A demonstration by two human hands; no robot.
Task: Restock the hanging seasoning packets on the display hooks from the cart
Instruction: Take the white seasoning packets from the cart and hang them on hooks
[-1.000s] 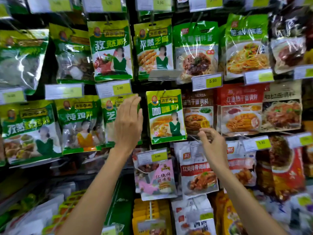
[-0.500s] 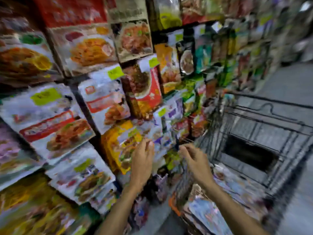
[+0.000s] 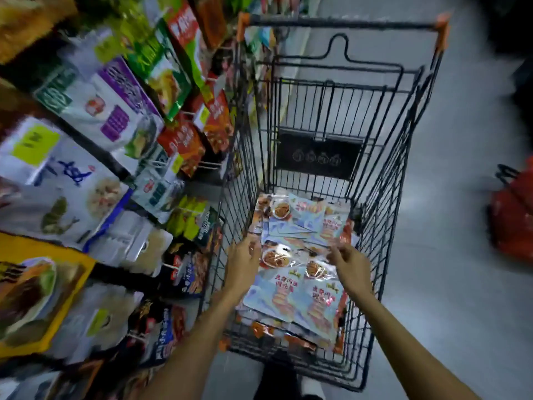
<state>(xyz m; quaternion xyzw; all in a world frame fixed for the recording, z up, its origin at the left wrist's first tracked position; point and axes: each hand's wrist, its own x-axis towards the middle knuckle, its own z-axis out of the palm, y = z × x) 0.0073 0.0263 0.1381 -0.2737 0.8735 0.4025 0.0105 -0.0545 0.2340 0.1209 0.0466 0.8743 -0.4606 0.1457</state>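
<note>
A black wire cart (image 3: 340, 23) stands in the aisle to the right of the hook display. Several pale blue and orange seasoning packets (image 3: 300, 287) lie flat in a pile on its bottom. My left hand (image 3: 244, 262) reaches in over the cart's left side, fingers relaxed and pointing down at the pile. My right hand (image 3: 350, 265) hovers over the pile's right part with fingers loosely curled, and I see nothing held in it. Hanging packets (image 3: 115, 105) fill the display hooks on the left, blurred by motion.
A red shopping basket (image 3: 512, 223) with black handles sits on the grey floor (image 3: 450, 284) at the right. Yellow price tags (image 3: 34, 144) mark the hook rows. The cart's near end is close to my legs.
My view swung from the hook display down and right to the cart. Both hands dropped from the hanging packets to just above the pile in the cart.
</note>
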